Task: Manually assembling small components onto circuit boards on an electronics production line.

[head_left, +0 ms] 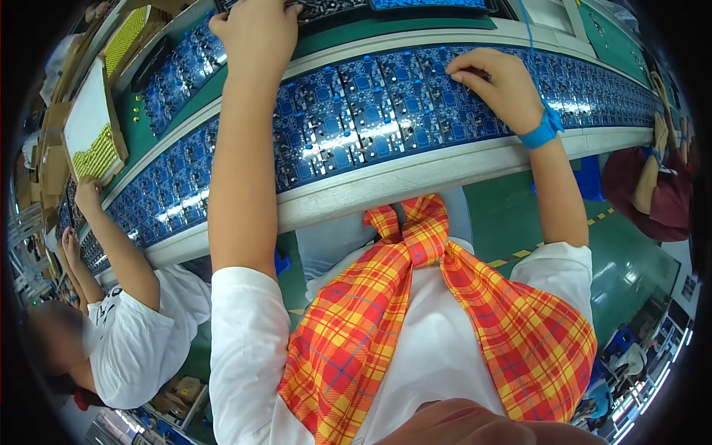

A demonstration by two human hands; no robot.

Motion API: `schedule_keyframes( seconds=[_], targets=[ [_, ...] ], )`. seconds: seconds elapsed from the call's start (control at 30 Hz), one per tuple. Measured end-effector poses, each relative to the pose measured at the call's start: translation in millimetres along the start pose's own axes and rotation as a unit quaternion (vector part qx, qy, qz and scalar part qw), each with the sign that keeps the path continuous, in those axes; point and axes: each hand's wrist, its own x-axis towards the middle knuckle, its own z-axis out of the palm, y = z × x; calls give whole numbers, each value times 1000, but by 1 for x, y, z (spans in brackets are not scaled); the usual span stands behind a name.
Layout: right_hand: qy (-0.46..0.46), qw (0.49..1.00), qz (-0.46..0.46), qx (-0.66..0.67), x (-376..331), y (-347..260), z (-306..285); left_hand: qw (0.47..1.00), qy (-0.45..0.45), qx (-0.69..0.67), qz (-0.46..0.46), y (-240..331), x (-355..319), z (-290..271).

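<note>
I watch through one wide fisheye lens, worn on the head, upright and unmirrored, facing steeply down and ahead, the checked scarf (348,348) close below me, the blue circuit boards (326,111) farther out, bending across the upper part, dark rounded corners.

The left arm (243,170) is stretched straight forward, the left hand (259,31) held palm down. The right forearm (556,185) is extended too, the right hand (503,83) curled inward.
</note>
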Motion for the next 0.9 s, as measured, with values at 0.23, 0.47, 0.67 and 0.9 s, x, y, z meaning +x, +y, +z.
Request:
schedule_keyframes(
  seconds=[0.23, 0.47, 0.67, 0.9],
  targets=[
    [15, 985, -46, -167, 0, -10, 6, 999, 46, -20, -10, 5, -4, -8],
    [0, 984, -37, -176, 0, -12, 4, 941, 60, -321, 88, 37, -15, -18],
    [-17, 966, -52, -252, 2, -21, -1, 929, -135, -278, 203, 81, -52, 3],
    [168, 981, 28, -95, 51, 7, -54, 882, -266, -347, 177, 96, -55, -6]
  ],
)
